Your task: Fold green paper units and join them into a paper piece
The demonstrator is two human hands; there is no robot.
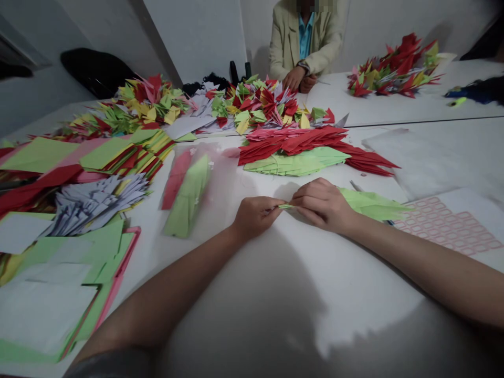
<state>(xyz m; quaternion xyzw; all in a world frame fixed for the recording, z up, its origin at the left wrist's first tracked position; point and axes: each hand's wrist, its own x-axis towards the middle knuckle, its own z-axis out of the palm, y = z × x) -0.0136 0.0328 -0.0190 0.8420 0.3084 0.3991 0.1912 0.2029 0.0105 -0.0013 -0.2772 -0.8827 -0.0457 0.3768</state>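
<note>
My left hand point(254, 216) and my right hand point(323, 206) meet at the middle of the white table, pinching a narrow point of light green folded paper point(285, 206) between their fingers. The broader part of the green paper point(374, 206) seems to run out under my right hand toward the right. Just beyond my hands lie a fanned stack of green folded paper point(295, 163) and a row of red folded paper pieces point(315, 142). To the left of my left hand is a clear plastic bag point(187, 189) holding green and red paper.
Heaped folded paper pieces point(255, 102) cover the far table. Colored paper stacks point(106, 157) and grey folded pieces point(98, 205) lie left. A pink-patterned sheet point(444, 226) lies right. A person in a beige jacket point(303, 47) sits opposite, hands together at the table edge.
</note>
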